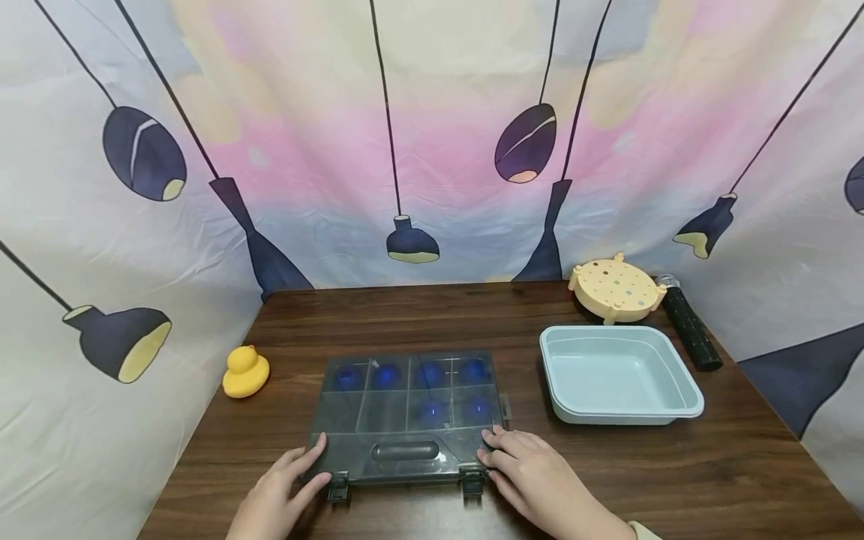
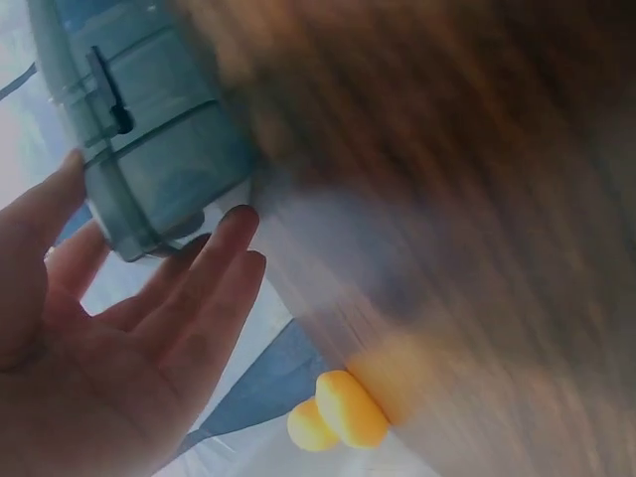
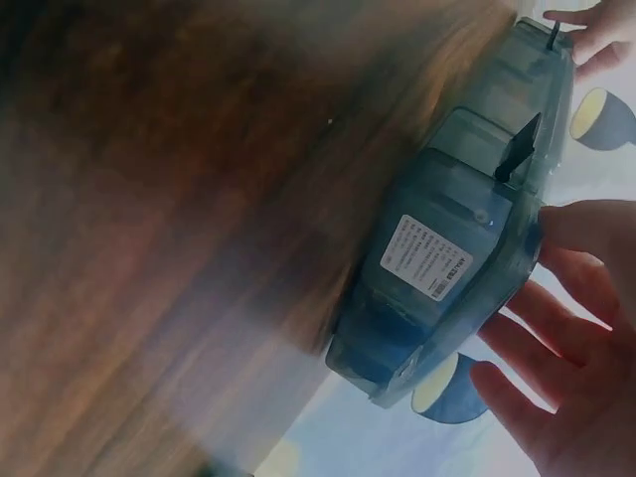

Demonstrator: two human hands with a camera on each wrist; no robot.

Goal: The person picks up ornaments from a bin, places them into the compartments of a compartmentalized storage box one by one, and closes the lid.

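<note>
A grey see-through compartment case [image 1: 405, 409] lies on the table, its lid down. Several blue round things [image 1: 432, 411] show through the lid in separate compartments. Two dark latches [image 1: 472, 481] jut out from its front edge. At the front left corner my left hand [image 1: 278, 491] touches the case, thumb at the front and extended fingers along the side. My right hand [image 1: 540, 476] rests its fingertips on the front right corner, the thumb near the right latch. A white label [image 3: 427, 256] is on the case's front wall in the right wrist view.
A yellow rubber duck [image 1: 246, 372] sits to the left of the case. On the right stands a light blue tray [image 1: 621, 375]. Behind it are a cream round spotted thing [image 1: 617, 289] and a black microphone [image 1: 690, 326]. A patterned cloth [image 1: 459, 247] hangs behind the table.
</note>
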